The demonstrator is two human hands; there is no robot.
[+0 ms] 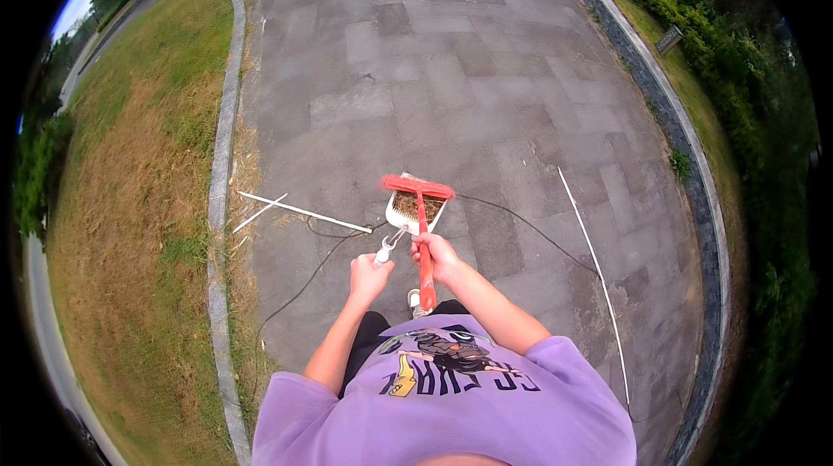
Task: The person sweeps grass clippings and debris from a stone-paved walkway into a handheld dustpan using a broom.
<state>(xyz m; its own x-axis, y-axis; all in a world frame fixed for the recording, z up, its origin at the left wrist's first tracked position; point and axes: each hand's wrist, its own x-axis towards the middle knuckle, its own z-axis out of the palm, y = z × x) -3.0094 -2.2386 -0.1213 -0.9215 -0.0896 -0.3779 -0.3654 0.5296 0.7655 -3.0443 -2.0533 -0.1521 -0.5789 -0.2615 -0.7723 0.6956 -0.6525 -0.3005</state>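
My left hand (369, 277) grips the white handle (384, 251) of a long-handled dustpan. The white pan (405, 224) has a row of teeth and holds brown dry debris (408, 205), which looks like grass or leaves. My right hand (437, 256) is closed around the red handle (426, 271) of a broom. The broom's red bristle head (418, 186) lies across the far part of the pan as I see it from above. Whether the bristles touch the pan or the debris, I cannot tell.
Two white strips (306, 212) cross on the paving at left, and a long white strip (595, 271) lies at right. A dark cable (520, 224) winds over the stone paving (423, 108). Stone kerbs (224, 127) border the grass (143, 173) and hedge (716, 36).
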